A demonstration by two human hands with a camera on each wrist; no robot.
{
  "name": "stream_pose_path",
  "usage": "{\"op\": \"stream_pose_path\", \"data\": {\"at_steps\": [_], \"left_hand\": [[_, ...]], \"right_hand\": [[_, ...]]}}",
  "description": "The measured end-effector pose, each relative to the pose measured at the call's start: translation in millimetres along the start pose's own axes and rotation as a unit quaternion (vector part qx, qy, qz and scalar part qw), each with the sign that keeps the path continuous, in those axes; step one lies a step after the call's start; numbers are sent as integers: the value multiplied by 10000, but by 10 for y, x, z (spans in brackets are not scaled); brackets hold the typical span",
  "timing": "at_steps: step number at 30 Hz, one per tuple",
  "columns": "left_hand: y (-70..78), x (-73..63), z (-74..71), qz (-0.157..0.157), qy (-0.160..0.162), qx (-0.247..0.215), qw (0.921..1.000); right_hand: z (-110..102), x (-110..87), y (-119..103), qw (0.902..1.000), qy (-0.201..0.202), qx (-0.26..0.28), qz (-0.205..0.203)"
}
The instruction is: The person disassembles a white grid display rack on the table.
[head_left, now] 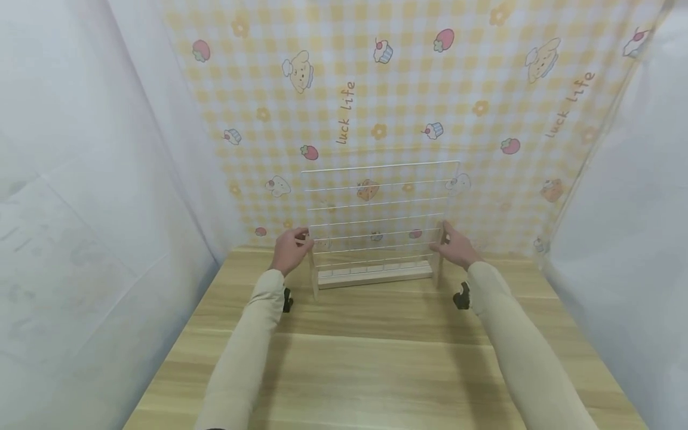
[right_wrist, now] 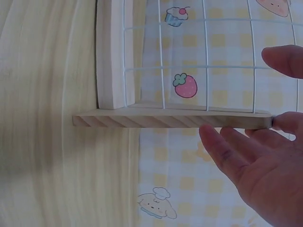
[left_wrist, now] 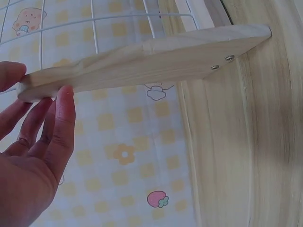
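Head view, read from the left, shows the left hand (head_left: 291,246) with its thumb and fingers pinching the top end of the left side board (left_wrist: 142,66) of a wood-and-wire rack (head_left: 374,279). The rack stands on the worktop (head_left: 349,370), near its back edge, with a checked cloth (head_left: 403,89) behind. Two screws (left_wrist: 229,58) show low on the left side board, so steadying the rack evenly, without twisting, should spare the joints. Between the sides rises the white wire grid (right_wrist: 207,66); it looks thin, so pressure is better put on wood than on wire. Below it runs the base rail (right_wrist: 111,52), the nearest thing to a holder; whether it is hollowed to take anything, I cannot tell. Farther right, the right hand (head_left: 454,246) rests its fingers against the right side board (right_wrist: 170,121), the thumb standing off the wood; bringing that thumb in would likely give a surer hold. The hands are well apart, and moving both at one pace would help the rack sit square.
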State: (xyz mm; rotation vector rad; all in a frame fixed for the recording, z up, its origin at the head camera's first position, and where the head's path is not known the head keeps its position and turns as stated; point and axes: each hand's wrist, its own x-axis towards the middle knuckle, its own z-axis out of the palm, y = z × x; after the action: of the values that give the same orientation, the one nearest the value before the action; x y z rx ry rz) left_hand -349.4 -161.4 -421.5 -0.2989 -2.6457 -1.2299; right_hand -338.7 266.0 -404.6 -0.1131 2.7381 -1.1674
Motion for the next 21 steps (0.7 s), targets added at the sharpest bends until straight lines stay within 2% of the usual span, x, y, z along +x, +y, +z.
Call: {"op": "stream_pose_path", "data": {"at_steps": [6, 11, 17, 21], "left_hand": [[-35, -123, -92, 42, -208, -87, 9997], [-90, -217, -112, -16, -223, -248, 9994], [-110, -302, -55, -92, -36, -537, 9985], [-85, -372, -41, -104, 77, -536, 9985]], "right_hand": [[13, 38, -18, 9997, -74, -137, -204], [36, 73, -7, 9978, -99, -518, -405], [53, 108, 5, 9962, -175, -728, -433], [50, 125, -18, 9955, -174, -804, -461]]}}
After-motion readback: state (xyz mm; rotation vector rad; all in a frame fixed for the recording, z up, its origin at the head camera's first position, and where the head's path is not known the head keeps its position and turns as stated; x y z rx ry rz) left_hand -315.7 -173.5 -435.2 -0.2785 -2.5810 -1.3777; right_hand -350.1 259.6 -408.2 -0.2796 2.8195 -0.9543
